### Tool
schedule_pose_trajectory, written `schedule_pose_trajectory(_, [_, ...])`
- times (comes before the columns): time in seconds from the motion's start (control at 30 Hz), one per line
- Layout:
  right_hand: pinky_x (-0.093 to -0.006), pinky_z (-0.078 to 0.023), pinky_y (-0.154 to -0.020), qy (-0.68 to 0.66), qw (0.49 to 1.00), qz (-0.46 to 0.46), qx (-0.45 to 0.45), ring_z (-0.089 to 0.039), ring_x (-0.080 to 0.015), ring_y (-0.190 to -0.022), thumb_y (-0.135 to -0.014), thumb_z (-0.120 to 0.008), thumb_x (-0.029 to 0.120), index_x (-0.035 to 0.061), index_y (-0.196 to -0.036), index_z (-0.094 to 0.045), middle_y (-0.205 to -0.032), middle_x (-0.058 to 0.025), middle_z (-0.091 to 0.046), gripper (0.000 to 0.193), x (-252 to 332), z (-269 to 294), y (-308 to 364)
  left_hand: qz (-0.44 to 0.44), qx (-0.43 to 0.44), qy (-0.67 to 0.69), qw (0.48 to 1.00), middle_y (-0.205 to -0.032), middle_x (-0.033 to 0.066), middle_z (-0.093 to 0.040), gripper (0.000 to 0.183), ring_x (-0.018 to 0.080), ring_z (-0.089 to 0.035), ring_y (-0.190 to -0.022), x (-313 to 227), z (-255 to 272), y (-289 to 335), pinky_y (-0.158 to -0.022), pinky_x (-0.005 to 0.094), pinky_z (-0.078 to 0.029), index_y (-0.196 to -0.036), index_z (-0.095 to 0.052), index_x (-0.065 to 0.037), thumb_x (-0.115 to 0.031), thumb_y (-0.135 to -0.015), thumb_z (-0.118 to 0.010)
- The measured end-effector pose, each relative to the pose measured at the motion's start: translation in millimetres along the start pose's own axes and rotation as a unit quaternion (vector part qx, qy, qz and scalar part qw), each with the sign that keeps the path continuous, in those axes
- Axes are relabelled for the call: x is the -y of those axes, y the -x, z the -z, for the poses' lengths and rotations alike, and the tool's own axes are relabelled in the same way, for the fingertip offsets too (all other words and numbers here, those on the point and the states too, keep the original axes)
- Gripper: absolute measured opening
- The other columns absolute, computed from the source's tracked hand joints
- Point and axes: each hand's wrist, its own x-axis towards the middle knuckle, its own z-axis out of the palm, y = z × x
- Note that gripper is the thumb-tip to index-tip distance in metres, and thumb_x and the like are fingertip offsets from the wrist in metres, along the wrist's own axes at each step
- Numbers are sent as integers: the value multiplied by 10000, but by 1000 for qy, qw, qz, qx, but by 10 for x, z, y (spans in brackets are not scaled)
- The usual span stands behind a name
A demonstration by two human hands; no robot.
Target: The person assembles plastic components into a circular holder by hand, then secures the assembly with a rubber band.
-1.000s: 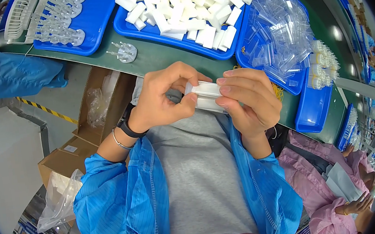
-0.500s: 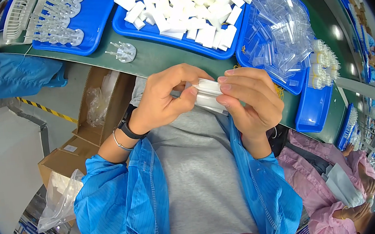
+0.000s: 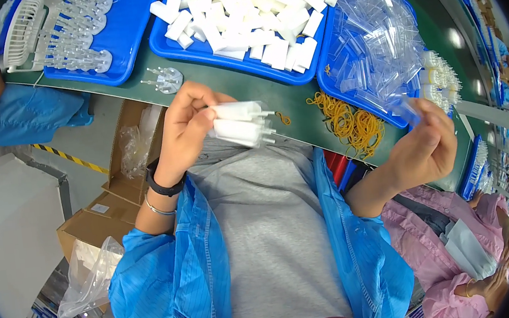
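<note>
My left hand (image 3: 185,126) grips a bundle of white foam-like blocks in clear sleeves (image 3: 236,123) between thumb and fingers, in front of my chest. Small translucent prongs stick out of the bundle's right end. To the right, my right hand (image 3: 427,144) pinches a clear plastic sleeve (image 3: 408,111), slightly blurred, at the near edge of a blue tray (image 3: 332,81) heaped with clear plastic sleeves (image 3: 372,32). A translucent pronged disc (image 3: 167,80) lies on the green table beyond my left hand.
White blocks (image 3: 250,15) fill a blue tray at the far middle. Another blue tray (image 3: 128,44) holds pronged discs. Yellow rubber bands (image 3: 351,124) lie on the green table (image 3: 289,101). White pronged parts (image 3: 437,81) stand at right. A cardboard box (image 3: 101,217) sits left; co-workers are on both sides.
My right hand has left the bundle and moved right to the clear sleeves, now pinching one. My left hand has drawn left with the bundle, uncovering the rubber bands.
</note>
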Motion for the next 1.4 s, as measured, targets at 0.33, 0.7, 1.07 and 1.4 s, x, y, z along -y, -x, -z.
schedule_pose_trajectory(0.33, [-332, -464, -768, 106, 905, -119, 393, -595, -251, -859, -712, -666, -1, 58, -935, -640, -941, -88, -629, 232, 39, -248, 337, 48, 10, 266, 963, -965, 271, -582, 236, 285, -628, -844, 47, -142, -70, -704, 354, -544, -949, -377, -85, -257, -865, -516])
schedule_pose_trajectory(0.7, [-372, -418, -793, 144, 888, -83, 429, -552, -256, -908, -712, -671, 51, 88, -1040, -612, -960, -70, -585, 335, 8, -304, 322, 79, 67, 362, 926, -1106, 310, -512, 234, 331, -602, -949, 1, -176, -94, -736, 373, -542, -984, -380, -92, -236, -858, -514])
schedule_pose_trajectory(1.07, [-393, -410, -866, 25, 929, -50, 365, -513, -296, -1024, -645, -762, 286, 74, -1042, -638, -1062, -80, -587, 467, 348, -489, -97, 77, 84, 295, 949, -1259, 219, -459, 169, 284, -544, -1093, -14, -205, -99, -789, 380, -552, -963, -442, -88, -130, -850, -562])
schedule_pose_trajectory(1.4, [-374, -441, -805, 44, 925, -27, 377, -540, -278, -1036, -659, -723, 97, 74, -898, -650, -1006, -61, -608, 251, 339, -647, -22, 53, 60, 291, 954, -1251, 198, -478, 146, 258, -544, -1096, -21, -244, -73, -815, 390, -542, -938, -475, -67, -81, -840, -583])
